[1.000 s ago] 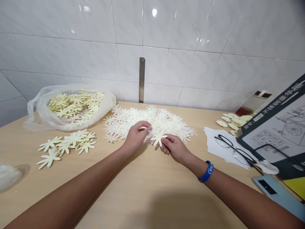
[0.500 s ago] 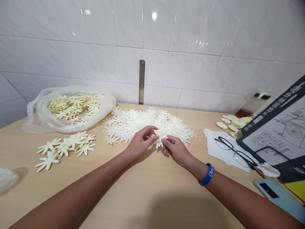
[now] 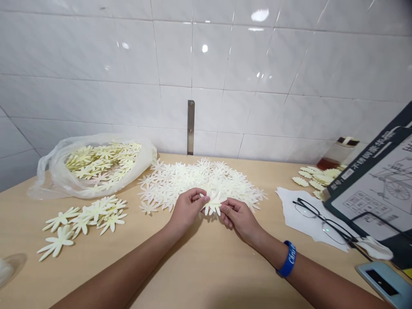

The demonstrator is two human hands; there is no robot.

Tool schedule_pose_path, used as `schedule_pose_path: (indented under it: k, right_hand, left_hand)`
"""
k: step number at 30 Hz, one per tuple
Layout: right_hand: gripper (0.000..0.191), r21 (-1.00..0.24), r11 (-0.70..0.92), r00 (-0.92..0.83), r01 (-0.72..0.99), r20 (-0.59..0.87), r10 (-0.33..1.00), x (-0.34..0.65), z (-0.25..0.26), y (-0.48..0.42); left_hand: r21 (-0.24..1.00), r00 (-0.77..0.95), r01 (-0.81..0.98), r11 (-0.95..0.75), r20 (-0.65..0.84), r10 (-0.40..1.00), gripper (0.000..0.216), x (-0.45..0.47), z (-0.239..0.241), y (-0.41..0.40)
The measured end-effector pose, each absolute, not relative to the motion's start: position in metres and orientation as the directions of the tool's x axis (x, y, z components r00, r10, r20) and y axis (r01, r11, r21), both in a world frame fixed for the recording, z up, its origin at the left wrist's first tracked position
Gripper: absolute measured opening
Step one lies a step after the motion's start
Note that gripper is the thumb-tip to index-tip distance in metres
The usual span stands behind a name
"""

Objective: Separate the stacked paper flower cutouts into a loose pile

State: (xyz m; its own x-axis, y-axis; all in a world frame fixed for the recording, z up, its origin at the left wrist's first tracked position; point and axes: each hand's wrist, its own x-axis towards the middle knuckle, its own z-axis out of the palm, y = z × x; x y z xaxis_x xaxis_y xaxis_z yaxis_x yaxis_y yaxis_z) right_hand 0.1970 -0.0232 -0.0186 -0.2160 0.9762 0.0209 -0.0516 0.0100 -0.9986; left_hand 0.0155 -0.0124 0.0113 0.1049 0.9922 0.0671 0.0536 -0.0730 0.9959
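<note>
Between my two hands is a pale cream flower cutout with long petals. My left hand pinches it at its left side between thumb and fingers. On the opposite side, the thumb and fingers of my right hand grip a petal. Just behind them spreads a wide heap of white flower cutouts on the table. To the left lies a smaller group of yellowish flower cutouts, with thicker-looking petals. Similar yellowish flowers fill an open clear plastic bag at the back left.
At the right, eyeglasses rest on white paper. Beside them stand a printed box and a bottle of reddish liquid, near pale scalloped pieces. A light-blue phone lies front right. The tiled wall bounds the table.
The view has tilted up, so everything sits lower in the picture. The flower between my hands has turned and now shows its petals spread wider, with both hands still on it.
</note>
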Motion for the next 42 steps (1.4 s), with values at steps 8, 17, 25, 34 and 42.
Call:
schedule_pose_path:
  k: [8,17,25,34,42]
  right_hand:
    - [0.030,-0.974,0.182,-0.041,-0.132,0.189,0.981,0.203,-0.017,-0.019]
    - [0.035,-0.988,0.049,-0.115,-0.145,0.066,0.991,0.201,-0.015,-0.022]
    - [0.031,-0.990,-0.043,-0.225,-0.138,-0.011,0.974,0.198,-0.012,-0.030]
    - [0.032,-0.993,-0.048,-0.264,-0.108,-0.018,0.964,0.198,-0.014,-0.027]
    - [0.029,-0.987,0.105,-0.240,-0.126,0.133,0.962,0.197,-0.014,-0.027]
  left_hand:
    - [0.881,0.457,0.296,-0.369,0.209,0.865,0.023,0.015,0.012,-0.028]
    - [0.563,0.391,0.471,-0.679,0.556,0.733,0.019,0.011,0.005,-0.023]
    - [0.756,0.467,0.283,-0.590,0.429,0.773,0.019,0.018,0.005,-0.024]
    - [0.841,0.440,0.248,-0.480,0.344,0.830,0.018,0.025,0.009,-0.029]
    - [0.972,0.110,0.095,-0.216,0.206,0.972,0.020,0.012,0.006,-0.011]
